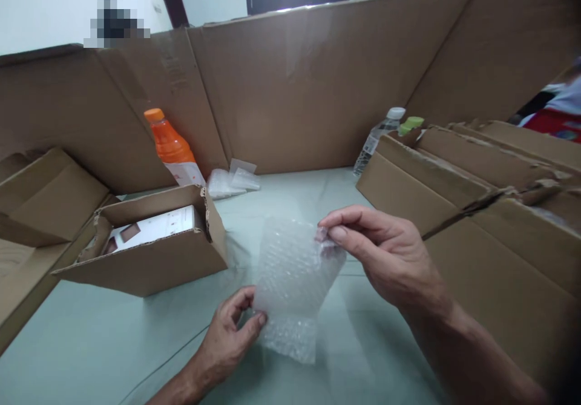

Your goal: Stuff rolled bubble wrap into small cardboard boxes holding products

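A clear bubble wrap bag (pixel 290 278) hangs between my two hands above the pale green table. My right hand (pixel 381 250) pinches its upper right corner between thumb and fingers. At the lower left edge, my left hand (pixel 233 332) grips the bubble wrap with the thumb in front. To the left stands an open cardboard box (pixel 181 260) with a white printed box (pixel 157 226) inside it. Behind my hands, several folded pieces of bubble wrap (pixel 227 182) lie on the table.
An orange-capped bottle (pixel 172 144) stands behind the left box. At right are several open cardboard boxes (pixel 503 260), with a clear bottle (pixel 376 141) and a green-capped one (pixel 411 125) behind them. Tall cardboard panels (pixel 327 84) wall the table's back. Another cardboard box (pixel 49 205) sits far left.
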Tool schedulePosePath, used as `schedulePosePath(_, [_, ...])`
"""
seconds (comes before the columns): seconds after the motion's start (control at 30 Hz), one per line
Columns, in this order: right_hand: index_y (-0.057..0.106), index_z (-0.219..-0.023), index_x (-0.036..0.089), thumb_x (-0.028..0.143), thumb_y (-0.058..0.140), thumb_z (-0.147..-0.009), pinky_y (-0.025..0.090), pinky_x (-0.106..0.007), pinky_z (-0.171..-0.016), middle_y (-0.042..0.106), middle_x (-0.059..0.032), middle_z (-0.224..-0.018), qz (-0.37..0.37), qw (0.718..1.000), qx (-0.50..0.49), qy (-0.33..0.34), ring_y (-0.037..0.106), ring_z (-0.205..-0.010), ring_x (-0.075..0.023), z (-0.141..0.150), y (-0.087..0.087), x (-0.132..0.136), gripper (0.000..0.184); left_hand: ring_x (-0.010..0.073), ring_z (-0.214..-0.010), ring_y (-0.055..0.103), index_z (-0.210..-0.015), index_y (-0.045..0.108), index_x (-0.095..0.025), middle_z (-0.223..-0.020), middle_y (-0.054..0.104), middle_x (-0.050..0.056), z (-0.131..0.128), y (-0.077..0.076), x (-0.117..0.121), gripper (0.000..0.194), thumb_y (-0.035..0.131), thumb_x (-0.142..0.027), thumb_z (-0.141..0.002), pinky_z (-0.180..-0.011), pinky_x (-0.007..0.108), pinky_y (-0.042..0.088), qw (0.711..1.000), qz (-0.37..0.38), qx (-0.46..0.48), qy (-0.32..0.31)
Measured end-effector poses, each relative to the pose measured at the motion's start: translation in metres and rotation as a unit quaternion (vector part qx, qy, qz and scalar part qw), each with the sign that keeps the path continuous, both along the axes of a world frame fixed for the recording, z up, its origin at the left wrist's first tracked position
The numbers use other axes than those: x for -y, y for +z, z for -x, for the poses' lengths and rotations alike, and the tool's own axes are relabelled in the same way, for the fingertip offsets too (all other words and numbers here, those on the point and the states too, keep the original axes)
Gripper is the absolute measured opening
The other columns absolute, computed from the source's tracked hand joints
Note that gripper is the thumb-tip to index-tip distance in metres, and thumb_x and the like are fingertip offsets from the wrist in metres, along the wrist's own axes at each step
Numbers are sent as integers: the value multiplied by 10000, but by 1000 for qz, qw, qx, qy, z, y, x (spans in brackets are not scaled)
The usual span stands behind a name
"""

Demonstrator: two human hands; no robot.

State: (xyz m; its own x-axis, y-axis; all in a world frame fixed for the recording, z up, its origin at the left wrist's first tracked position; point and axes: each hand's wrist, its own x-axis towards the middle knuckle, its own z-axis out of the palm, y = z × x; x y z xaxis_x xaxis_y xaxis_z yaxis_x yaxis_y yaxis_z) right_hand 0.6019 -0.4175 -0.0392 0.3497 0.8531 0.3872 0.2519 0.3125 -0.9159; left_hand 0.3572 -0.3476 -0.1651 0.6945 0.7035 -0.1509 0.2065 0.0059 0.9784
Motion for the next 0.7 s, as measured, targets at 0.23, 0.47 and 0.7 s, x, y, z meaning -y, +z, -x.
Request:
schedulePosePath(0.23, [702,-889,166,316,617,-849,503,-248,-578,685,-7,-712,76,996,24,-29,633,-646,-136,-42,-65,-82,177,172,-734,613,-1369,475,-176,-868,622,50,4,-30,-7,808,762,-574,-727,-681,300,521,984,144,69,75])
schedulePosePath(0.47, [690,-1050,180,238,509,-906,535,-344,-852,740,-68,-1041,136,950,267,-84,674,-956,-199,-52,-120,-170,238,188,-693,665,-1436,443,-186,-992,668,117,13,-43,-21,848,721,-621,-763,-577,290,520,980,199,5,31])
schedulePosePath(0.7, [659,-1181,161,106,618,-794,405,-500,-1035,617,-140,-1333,163,910,372,-76,530,-1201,-326,-32,-137,-266,392,148,-590,643,-1244,649,-149,-865,714,111,23,-55,-19,694,679,-671,-788,-620,298,521,972,232,-14,-13])
